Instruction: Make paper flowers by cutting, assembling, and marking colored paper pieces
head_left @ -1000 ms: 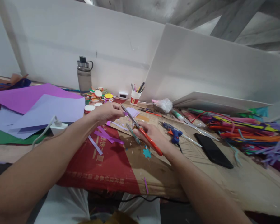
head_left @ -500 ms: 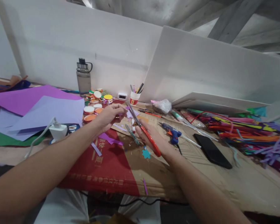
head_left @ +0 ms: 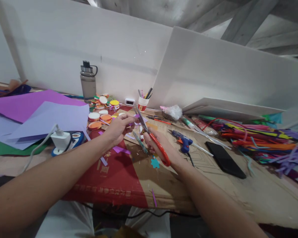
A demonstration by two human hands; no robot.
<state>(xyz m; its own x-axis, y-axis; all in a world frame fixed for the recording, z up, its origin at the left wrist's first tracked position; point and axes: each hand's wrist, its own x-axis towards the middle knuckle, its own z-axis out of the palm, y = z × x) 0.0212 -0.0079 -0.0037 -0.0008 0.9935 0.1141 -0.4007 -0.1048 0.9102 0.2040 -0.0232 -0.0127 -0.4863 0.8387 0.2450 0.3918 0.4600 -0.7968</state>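
My right hand [head_left: 157, 142] is closed round the red handles of a pair of scissors [head_left: 161, 150], whose blades point up and away towards my left fingertips. Beside the blades, my left hand [head_left: 121, 127] pinches a small piece of purple paper [head_left: 137, 116], partly hidden by the fingers and the scissors. Below my right hand a blue paper flower [head_left: 155, 162] lies on the cardboard. A pen [head_left: 140, 142] rests between the two hands. Purple paper scraps [head_left: 121, 150] lie under my left wrist.
Large purple sheets [head_left: 52, 120] and a white plug [head_left: 61, 138] are at left. Behind stand a water bottle [head_left: 88, 81], round tubs [head_left: 94, 125] and a pen cup [head_left: 143, 103]. Rightward lie a blue glue gun [head_left: 186, 144], a black phone [head_left: 224, 159] and colourful pipe cleaners [head_left: 263, 137].
My left hand has shifted slightly right, closer to the scissor blades. My right hand and the scissors stay nearly in place.
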